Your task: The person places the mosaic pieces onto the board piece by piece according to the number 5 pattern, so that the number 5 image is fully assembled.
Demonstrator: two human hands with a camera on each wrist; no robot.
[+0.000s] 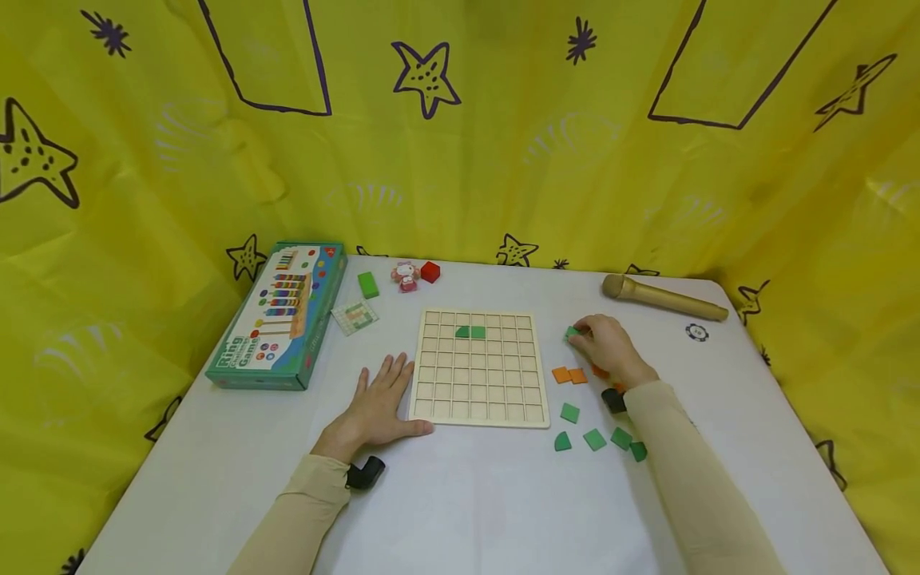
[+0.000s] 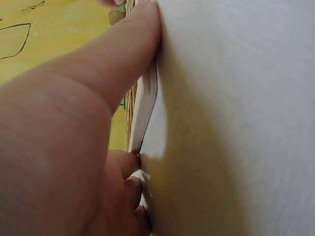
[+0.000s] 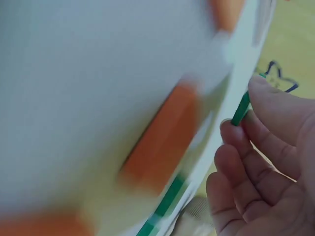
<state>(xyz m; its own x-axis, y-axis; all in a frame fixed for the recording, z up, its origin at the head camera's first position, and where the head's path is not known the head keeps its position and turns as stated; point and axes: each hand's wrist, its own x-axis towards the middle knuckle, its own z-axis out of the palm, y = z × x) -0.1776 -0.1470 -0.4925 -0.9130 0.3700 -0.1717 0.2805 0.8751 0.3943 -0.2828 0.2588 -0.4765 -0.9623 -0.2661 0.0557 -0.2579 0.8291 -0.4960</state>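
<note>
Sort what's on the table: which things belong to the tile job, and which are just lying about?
In the job: grid board, steadied by left hand; green tile pinched in right hand; two green tiles on board; loose green tiles; orange tiles.

Lying about: game box, microphone, red cube, green block, small toy.

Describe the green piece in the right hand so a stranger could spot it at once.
Start at the wooden grid board mid-table. Just off its upper right corner, the right hand pinches a green tile. Unlike the loose green tiles nearer the table's front edge, it is the only one between fingertips.
</note>
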